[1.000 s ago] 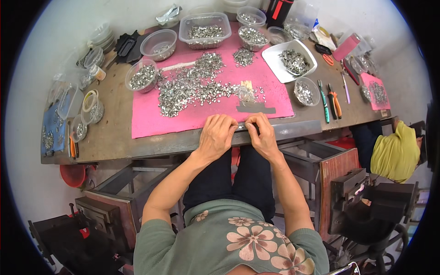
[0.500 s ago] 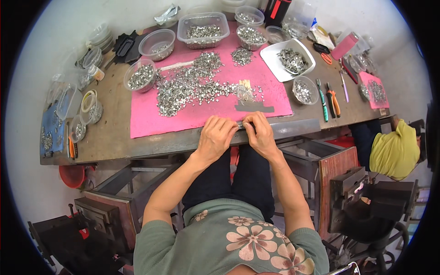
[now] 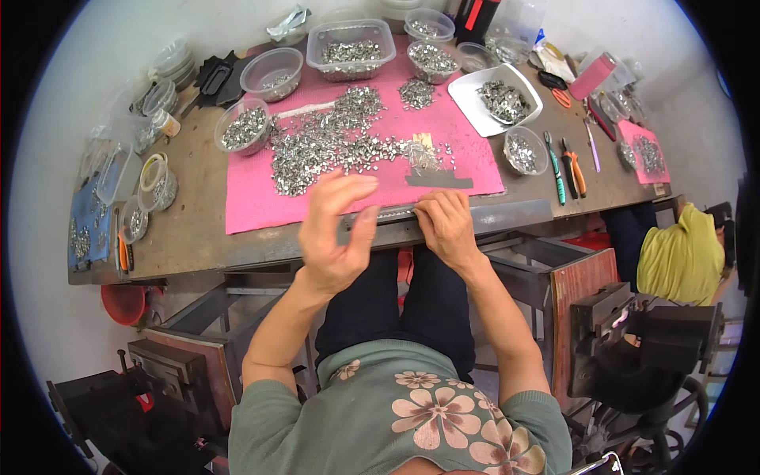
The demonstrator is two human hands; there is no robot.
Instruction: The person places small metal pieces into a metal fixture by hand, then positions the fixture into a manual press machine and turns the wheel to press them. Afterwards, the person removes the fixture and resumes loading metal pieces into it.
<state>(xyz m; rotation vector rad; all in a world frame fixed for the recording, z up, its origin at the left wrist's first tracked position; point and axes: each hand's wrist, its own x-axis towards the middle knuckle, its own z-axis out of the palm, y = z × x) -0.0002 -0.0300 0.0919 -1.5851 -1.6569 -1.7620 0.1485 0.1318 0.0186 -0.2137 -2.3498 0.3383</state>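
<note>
My left hand (image 3: 336,237) is lifted off the work, thumb and fingers apart, with nothing in it. My right hand (image 3: 447,226) is closed in a pinch on the right end of a narrow silver linked strip (image 3: 393,213) at the table's front edge. Whether the strip is a chain or a band is too small to tell. Just beyond the right hand, a flat grey bar (image 3: 439,181) lies on the pink mat (image 3: 467,158). Behind the bar is a small bunch of thin silver pieces (image 3: 423,158). Loose small metal pieces (image 3: 317,154) are heaped farther left on the mat.
Tubs of metal pieces, including a rectangular one (image 3: 351,51), line the back. A white tray (image 3: 475,111) and a round tub (image 3: 526,150) stand right, beside orange-handled pliers (image 3: 579,170). A person in a yellow shirt (image 3: 677,253) is at the far right.
My left hand has let go of the strip, moved left and towards me, and opened. My right hand keeps its pinch nearly in place, and more of the strip shows.
</note>
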